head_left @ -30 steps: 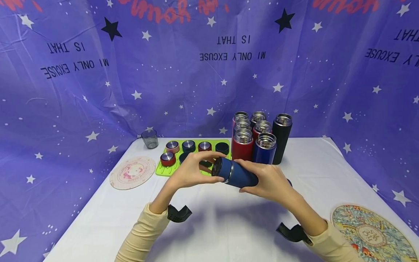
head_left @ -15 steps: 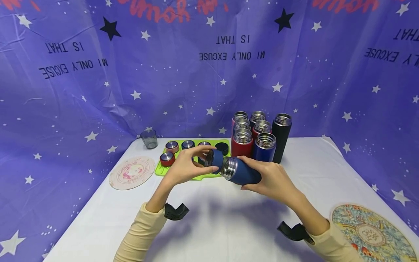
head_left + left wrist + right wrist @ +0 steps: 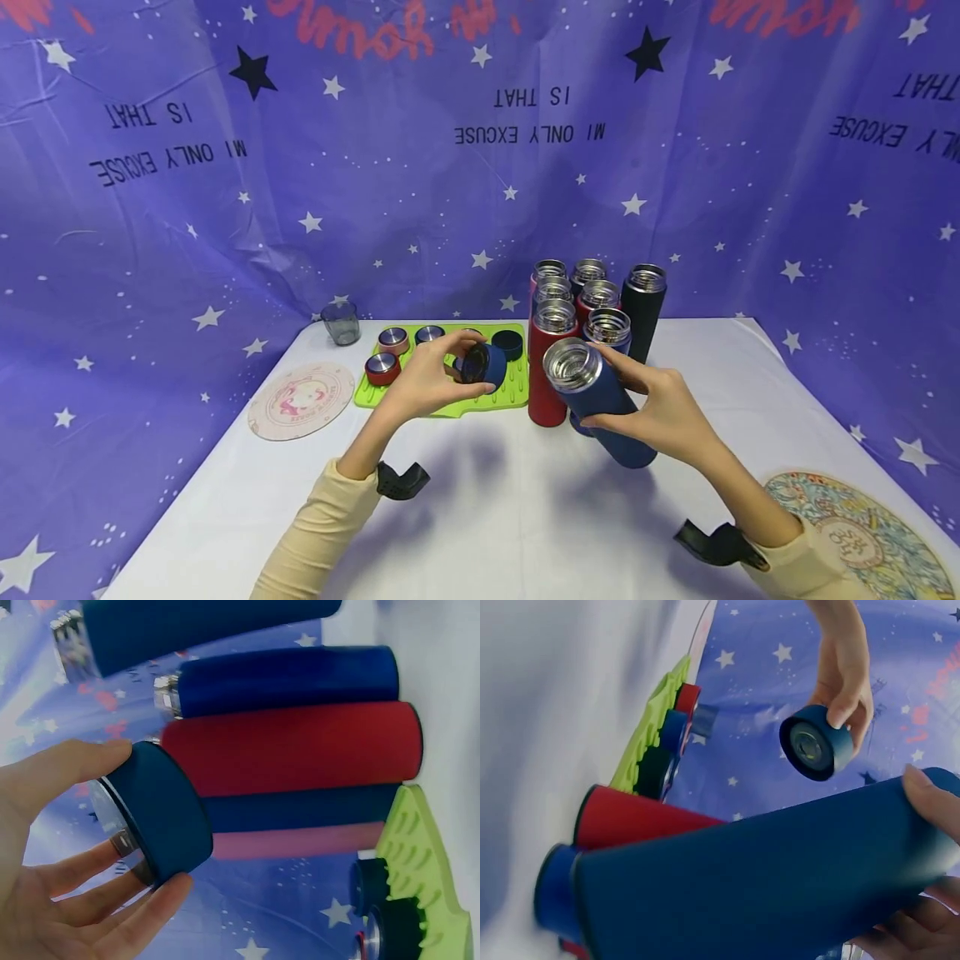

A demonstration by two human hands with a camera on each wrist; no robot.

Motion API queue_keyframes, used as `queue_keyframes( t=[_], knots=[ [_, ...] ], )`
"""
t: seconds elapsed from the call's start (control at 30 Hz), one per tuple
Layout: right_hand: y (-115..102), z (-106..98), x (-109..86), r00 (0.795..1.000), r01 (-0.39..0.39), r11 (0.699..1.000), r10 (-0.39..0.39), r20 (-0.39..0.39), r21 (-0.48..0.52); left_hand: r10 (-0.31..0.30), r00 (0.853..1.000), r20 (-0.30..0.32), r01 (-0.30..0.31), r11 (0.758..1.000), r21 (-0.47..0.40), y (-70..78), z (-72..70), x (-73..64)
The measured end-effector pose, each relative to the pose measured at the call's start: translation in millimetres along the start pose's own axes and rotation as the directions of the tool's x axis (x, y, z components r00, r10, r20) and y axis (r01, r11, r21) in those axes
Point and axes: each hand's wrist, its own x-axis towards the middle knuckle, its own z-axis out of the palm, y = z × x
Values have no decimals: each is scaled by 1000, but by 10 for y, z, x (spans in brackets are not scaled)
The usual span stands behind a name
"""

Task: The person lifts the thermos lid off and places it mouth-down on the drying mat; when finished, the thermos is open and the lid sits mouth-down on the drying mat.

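Between thumb and fingers my left hand (image 3: 429, 377) grips a dark blue bottle lid (image 3: 166, 814), held sideways over the front of the green mat; its underside shows in the right wrist view. My right hand (image 3: 663, 410) holds a dark blue thermos bottle (image 3: 611, 417) around its upper body. That bottle has no lid on, and its bare steel mouth tilts up and to the left, with its base off to the lower right. A gap separates lid and bottle. The bottle overlaps a brighter blue bottle (image 3: 609, 325) standing behind it.
Several lidless bottles stand together at the back, including a red one (image 3: 553, 367) and a tall black one (image 3: 645, 304). Other lids, such as a red one (image 3: 382, 368), sit on the green mat (image 3: 450, 408). A glass (image 3: 342, 323), a pink round mat (image 3: 300, 400) and a patterned round mat (image 3: 847, 525) lie outward.
The lid has come off the dark blue bottle. My right hand has carried the bottle right and tilted its mouth upward; my left hand keeps the lid, now slightly left.
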Motion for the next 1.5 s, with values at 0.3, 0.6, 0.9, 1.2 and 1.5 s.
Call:
queue_keyframes(
  t=[0.3, 0.6, 0.9, 1.2, 1.5],
  knots=[
    [93, -259, -157, 984, -145, 989, 147, -105, 23, 21, 1000, 17, -22, 995, 96, -207, 107, 149],
    [228, -481, -218, 952, -229, 973, 227, -206, 13, 12, 999, 50, -20, 989, 148, -439, 320, 305],
    [422, -619, -225, 906, -316, 949, 303, -297, 4, 22, 997, 79, -41, 966, 255, -695, 598, 436],
    [635, -616, -175, 866, -376, 926, 366, -340, 39, -2, 995, 100, -27, 957, 290, -804, 826, 516],
    [797, -610, -85, 828, -414, 900, 434, -355, 135, -65, 994, 91, 35, 952, 305, -963, 956, 630]
  ],
)
